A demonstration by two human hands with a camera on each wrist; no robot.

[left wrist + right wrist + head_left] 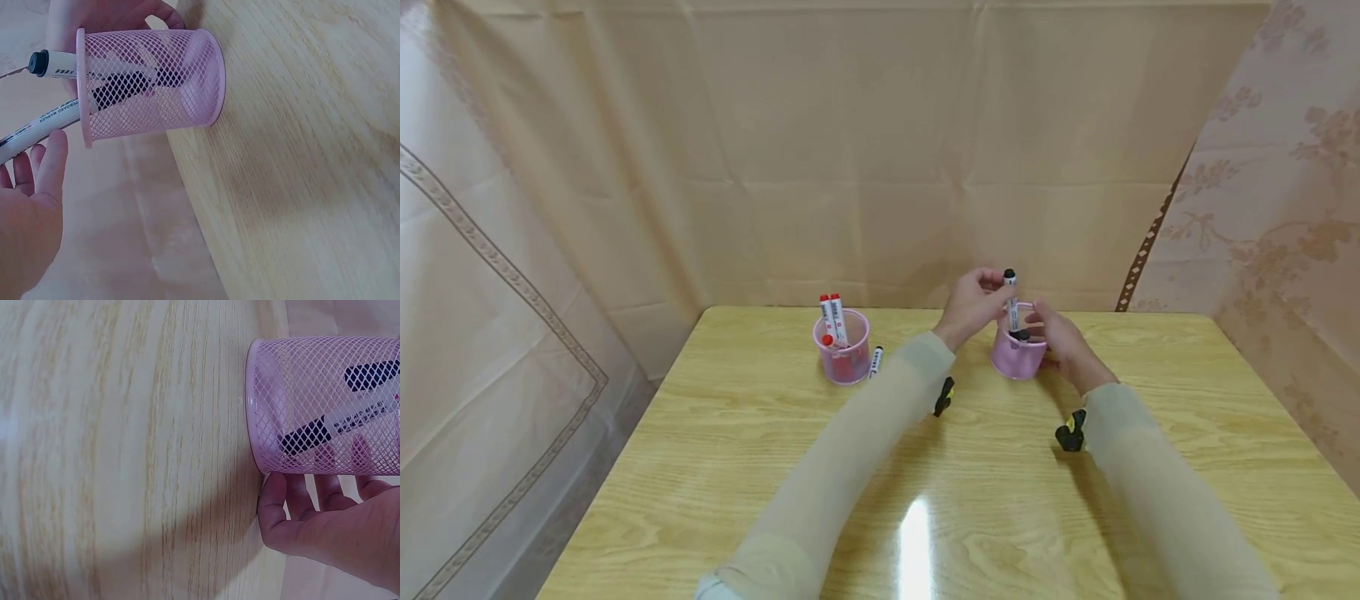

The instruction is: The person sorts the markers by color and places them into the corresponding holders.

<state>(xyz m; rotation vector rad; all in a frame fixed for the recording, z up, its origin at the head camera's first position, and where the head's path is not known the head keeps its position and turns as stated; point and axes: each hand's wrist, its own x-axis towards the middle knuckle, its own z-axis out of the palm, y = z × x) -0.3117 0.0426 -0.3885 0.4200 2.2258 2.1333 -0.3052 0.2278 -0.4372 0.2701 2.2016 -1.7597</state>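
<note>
My left hand (973, 304) pinches a whiteboard marker (1012, 312) with a black end upward. Its lower dark end is inside the pink mesh pen holder (1018, 360), as the left wrist view shows. A second black-capped marker (62, 64) leans inside the same holder. On the holder's right side, my right hand (1067, 346) holds the mesh wall, with the thumb low near the base and fingers behind it (337, 519). The holder stands upright on the wooden table (1000, 475).
To the left stands another pink mesh holder (846, 367) with several red-capped markers (835, 321). One black-capped marker (877, 361) lies beside it, partly behind my left sleeve (857, 458). A beige cloth (850, 167) hangs behind the table's back edge.
</note>
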